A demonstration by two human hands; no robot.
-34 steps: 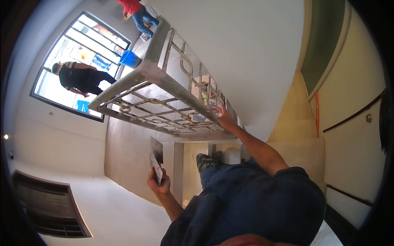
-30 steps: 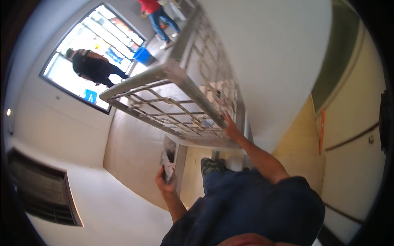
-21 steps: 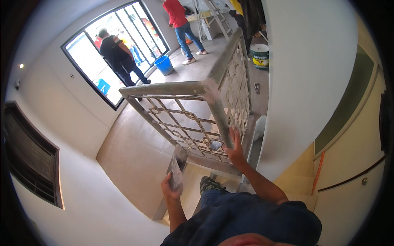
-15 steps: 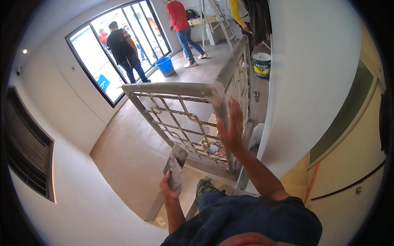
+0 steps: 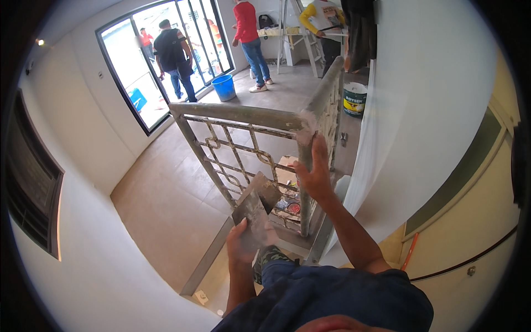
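Note:
My left hand (image 5: 240,243) is closed on a flat, thin putty plate (image 5: 251,218), grey and smeared with pale filler. A second brownish squarish blade (image 5: 264,189) overlaps its far edge; how the two join is hidden. My right hand (image 5: 316,176) lies against the corner post (image 5: 305,199) of a grey metal railing (image 5: 238,114), thumb on one side and fingers stretched up the other. Pale pinkish filler (image 5: 306,128) covers the corner where the top rails meet, just above the fingertips. Whether anything small is under those fingers cannot be seen.
A white wall (image 5: 420,110) rises close on my right. Beyond the railing stand a blue bucket (image 5: 224,88), a dark green paint pail (image 5: 354,99) and a stepladder (image 5: 312,41). Several people are farther off, one in red (image 5: 246,25). Cardboard (image 5: 286,171) lies behind the railing bars.
My left hand has raised the plate toward the railing. My right hand has come from beside the post to rest against it. The people beyond have shifted, and the view has turned slightly.

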